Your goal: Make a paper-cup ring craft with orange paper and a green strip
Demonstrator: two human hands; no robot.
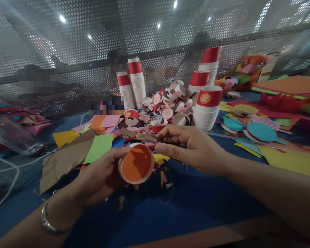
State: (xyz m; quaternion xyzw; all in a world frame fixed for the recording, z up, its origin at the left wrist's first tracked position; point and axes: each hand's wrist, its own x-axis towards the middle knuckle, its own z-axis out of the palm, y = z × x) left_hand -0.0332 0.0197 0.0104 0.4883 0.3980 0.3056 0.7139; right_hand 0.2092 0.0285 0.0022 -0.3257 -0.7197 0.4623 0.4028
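A round white-rimmed paper cup piece (136, 163) with an orange disc inside is gripped by my left hand (103, 172), which wears a silver bracelet on the wrist. Its orange face is turned up toward me. My right hand (189, 146) is at the cup piece's upper right, thumb and fingers pinched on something thin and dark that I cannot make out clearly. Just beyond both hands lies a heap of cut cup pieces (167, 112). A green paper sheet (99, 148) is left of the cup piece.
Stacked red-and-white cups (207, 108) stand behind the right hand, with more stacks (137, 82) further left. Cardboard (67, 162) and a clear bottle (18, 134) lie at left. Blue-topped round pieces (262, 132) and coloured paper (289, 158) are at right. A perforated screen (150, 38) is behind.
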